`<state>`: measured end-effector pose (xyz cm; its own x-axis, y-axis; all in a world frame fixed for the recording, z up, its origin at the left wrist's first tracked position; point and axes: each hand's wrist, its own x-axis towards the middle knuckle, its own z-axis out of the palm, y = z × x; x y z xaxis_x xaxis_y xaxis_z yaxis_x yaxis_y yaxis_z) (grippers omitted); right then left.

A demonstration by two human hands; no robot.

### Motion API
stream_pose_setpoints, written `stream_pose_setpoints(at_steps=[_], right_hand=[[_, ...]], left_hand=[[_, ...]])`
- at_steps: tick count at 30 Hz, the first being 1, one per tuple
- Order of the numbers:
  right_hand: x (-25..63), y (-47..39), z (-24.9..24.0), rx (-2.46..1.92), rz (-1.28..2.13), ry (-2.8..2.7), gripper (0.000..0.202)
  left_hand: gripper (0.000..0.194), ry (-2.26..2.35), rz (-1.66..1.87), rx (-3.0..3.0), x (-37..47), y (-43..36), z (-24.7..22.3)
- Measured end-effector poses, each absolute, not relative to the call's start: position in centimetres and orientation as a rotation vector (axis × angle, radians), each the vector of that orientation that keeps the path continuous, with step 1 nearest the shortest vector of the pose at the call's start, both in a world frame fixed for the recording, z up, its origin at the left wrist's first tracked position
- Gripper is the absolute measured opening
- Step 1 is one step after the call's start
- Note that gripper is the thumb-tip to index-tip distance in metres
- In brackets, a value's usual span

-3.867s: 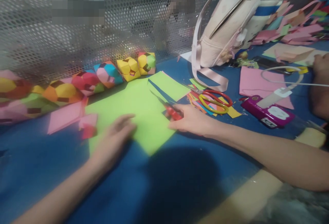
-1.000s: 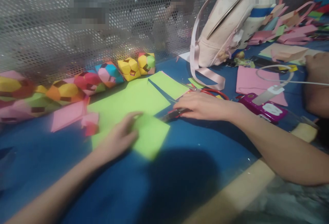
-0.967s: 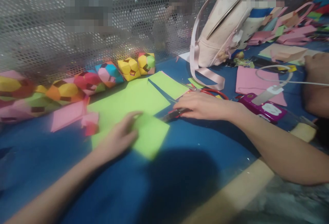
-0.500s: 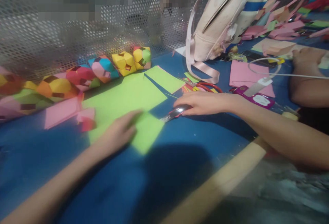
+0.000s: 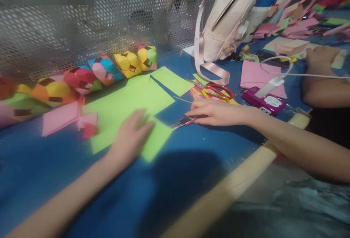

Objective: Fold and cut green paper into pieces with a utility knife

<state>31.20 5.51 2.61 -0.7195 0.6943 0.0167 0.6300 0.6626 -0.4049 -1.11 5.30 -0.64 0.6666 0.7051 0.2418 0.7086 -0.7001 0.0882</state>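
Note:
Green paper sheets (image 5: pixel 123 99) lie on the blue table, with a smaller green square (image 5: pixel 157 139) at their lower right. My left hand (image 5: pixel 132 132), somewhat blurred, is over these sheets with its fingers apart, touching or just above the paper. A utility knife (image 5: pixel 186 121) lies flat at the square's right corner, its blade pointing left. My right hand (image 5: pixel 209 112) rests on the knife's handle, fingers loosely bent over it; whether they grip it is hard to see. Beyond this hand are red-handled scissors (image 5: pixel 218 90) on coloured paper scraps.
Folded paper balls (image 5: pixel 127 64) line the perforated metal screen (image 5: pixel 109 26). Pink paper (image 5: pixel 61 117) lies at left. A pale bag (image 5: pixel 224 23), a purple device (image 5: pixel 262 99) with a cable and another person's hand (image 5: pixel 322 57) are at right.
The view has shifted slightly. My left hand's fingers have spread more over the green paper. The knife has rolled or tilted under my right hand, and more of the scissors' handles shows.

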Motion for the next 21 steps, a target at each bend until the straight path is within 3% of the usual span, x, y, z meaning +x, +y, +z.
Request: stream_pose_setpoints(at_steps=[6, 21], right_hand=[[31.2, 5.6, 2.4, -1.066, 0.606, -2.665, 0.031], [31.5, 5.2, 1.8, -1.04, 0.655, -2.637, 0.033]], left_hand=[[0.044, -0.999, -0.418, -3.149, -2.0, 5.4, -1.7], [0.053, -0.912, -0.227, -3.1, -0.5, 4.5, -0.3]])
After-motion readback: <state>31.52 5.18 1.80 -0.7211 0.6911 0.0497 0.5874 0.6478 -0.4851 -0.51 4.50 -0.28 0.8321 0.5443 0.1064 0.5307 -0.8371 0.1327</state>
